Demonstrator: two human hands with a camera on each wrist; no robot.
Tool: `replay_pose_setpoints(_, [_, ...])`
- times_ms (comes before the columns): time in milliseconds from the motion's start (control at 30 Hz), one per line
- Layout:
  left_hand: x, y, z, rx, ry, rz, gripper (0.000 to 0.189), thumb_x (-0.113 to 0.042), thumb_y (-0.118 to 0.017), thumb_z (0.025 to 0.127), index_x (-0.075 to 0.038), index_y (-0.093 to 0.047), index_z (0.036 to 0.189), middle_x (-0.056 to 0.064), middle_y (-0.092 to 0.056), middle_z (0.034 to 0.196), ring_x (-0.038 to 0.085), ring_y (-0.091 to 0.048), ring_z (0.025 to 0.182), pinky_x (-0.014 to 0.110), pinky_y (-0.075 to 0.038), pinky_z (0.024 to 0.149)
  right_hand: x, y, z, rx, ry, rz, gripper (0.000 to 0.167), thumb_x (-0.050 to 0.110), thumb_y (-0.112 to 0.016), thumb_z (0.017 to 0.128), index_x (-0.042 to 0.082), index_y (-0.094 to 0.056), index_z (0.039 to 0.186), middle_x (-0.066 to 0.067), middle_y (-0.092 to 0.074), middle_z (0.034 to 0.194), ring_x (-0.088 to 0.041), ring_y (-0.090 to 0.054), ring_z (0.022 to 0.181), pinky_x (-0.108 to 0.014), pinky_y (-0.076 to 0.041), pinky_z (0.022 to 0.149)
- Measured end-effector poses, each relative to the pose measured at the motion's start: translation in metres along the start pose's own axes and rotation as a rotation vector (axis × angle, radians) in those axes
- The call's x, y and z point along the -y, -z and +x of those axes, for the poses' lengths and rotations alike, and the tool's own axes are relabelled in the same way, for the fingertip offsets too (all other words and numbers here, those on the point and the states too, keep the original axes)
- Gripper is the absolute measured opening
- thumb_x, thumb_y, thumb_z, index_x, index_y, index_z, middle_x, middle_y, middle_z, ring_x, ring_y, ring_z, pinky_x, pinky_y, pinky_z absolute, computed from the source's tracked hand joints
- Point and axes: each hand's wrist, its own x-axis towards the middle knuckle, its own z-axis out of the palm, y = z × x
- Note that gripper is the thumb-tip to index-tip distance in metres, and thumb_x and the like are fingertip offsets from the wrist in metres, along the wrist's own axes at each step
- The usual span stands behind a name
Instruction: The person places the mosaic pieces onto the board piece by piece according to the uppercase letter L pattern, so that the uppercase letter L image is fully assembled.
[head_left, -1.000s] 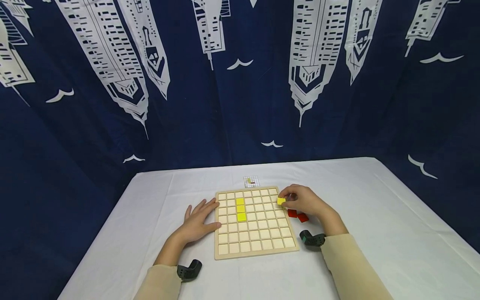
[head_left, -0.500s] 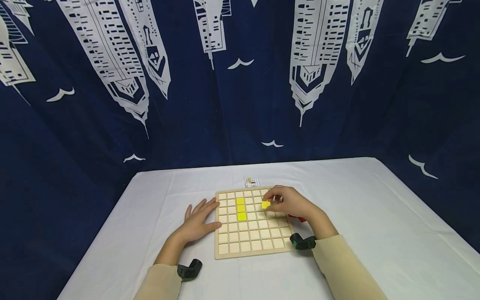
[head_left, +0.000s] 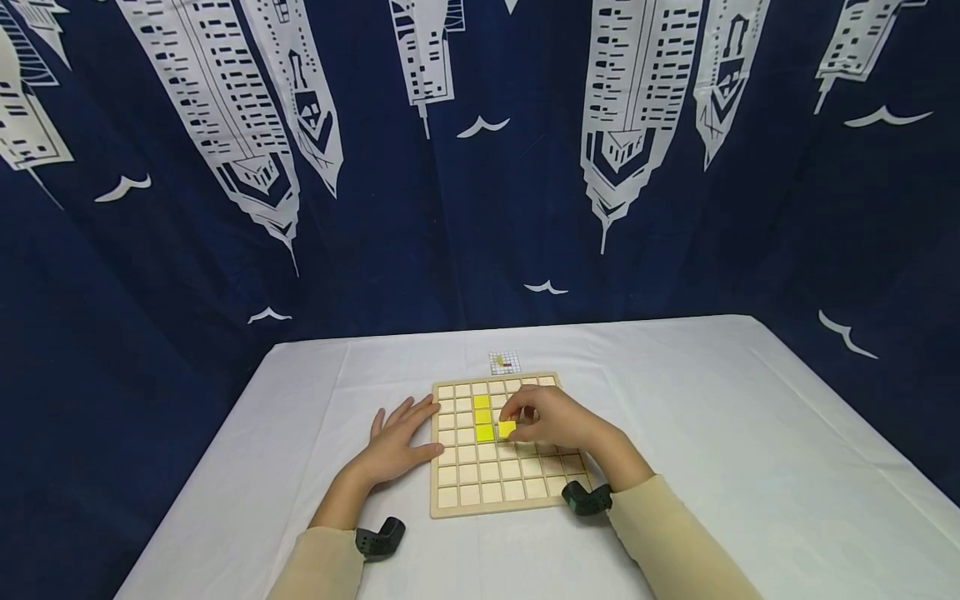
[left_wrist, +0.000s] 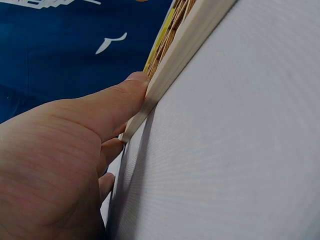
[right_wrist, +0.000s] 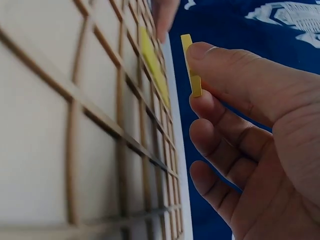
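My right hand pinches a flat yellow square tile between thumb and fingertips, close over the wooden grid board. In the right wrist view the held tile stands edge-on, apart from the board's surface. Three yellow tiles lie in a column of the grid, just left of the held one. My left hand lies with fingers spread, its thumb and fingertips at the board's left edge. From the left wrist, the thumb touches the board's wooden side.
A small printed grid card with coloured squares lies just beyond the board. White cloth covers the table, and a dark blue patterned curtain hangs behind it. Each wrist wears a black camera.
My right hand has carried the yellow tile leftward from the board's right edge to beside the yellow column. Its arm now hides the red tiles seen earlier. The left hand stays put.
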Motion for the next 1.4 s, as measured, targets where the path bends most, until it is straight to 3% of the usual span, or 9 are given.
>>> replay_pose_setpoints(400, [0.001, 0.000, 0.001, 0.009, 0.011, 0.011, 0.068, -0.036, -0.071, 0.090, -0.018, -0.045, 0.151, 0.003, -0.030, 0.165, 0.035, -0.013, 0.156, 0.065, 0.010, 0.122, 0.011, -0.026, 0.007, 0.030, 0.029, -0.087, 0.019, 0.015, -0.083, 0.081, 0.016, -0.074, 0.098, 0.003, -0.065, 0.089, -0.010, -0.056, 0.079, -0.019, -0.048, 0.070])
replay_pose_setpoints(833, [0.000, 0.000, 0.002, 0.008, 0.015, 0.014, 0.069, -0.036, -0.072, 0.090, -0.017, -0.046, 0.150, 0.003, -0.030, 0.165, 0.035, -0.014, 0.156, 0.065, 0.010, 0.122, 0.014, -0.035, 0.007, 0.010, 0.048, -0.176, 0.018, 0.019, -0.084, 0.081, 0.019, -0.074, 0.096, 0.007, -0.062, 0.086, -0.010, -0.054, 0.076, -0.020, -0.045, 0.069])
replay_pose_setpoints(1100, [0.000, 0.001, 0.002, 0.010, 0.010, 0.015, 0.068, -0.036, -0.072, 0.090, -0.018, -0.045, 0.151, 0.003, -0.030, 0.166, 0.035, -0.014, 0.156, 0.065, 0.009, 0.122, 0.014, -0.028, 0.007, 0.001, 0.027, -0.128, 0.017, 0.017, -0.082, 0.082, 0.017, -0.074, 0.096, 0.005, -0.064, 0.088, -0.012, -0.056, 0.079, -0.020, -0.047, 0.071])
replay_pose_setpoints(1400, [0.000, 0.000, 0.001, 0.008, 0.007, 0.006, 0.069, -0.036, -0.072, 0.090, -0.017, -0.045, 0.151, 0.003, -0.030, 0.165, 0.035, -0.014, 0.156, 0.065, 0.009, 0.122, 0.006, -0.007, 0.002, -0.058, 0.020, -0.061, 0.015, 0.015, -0.079, 0.085, 0.016, -0.074, 0.099, 0.002, -0.066, 0.090, -0.012, -0.056, 0.081, -0.020, -0.049, 0.072])
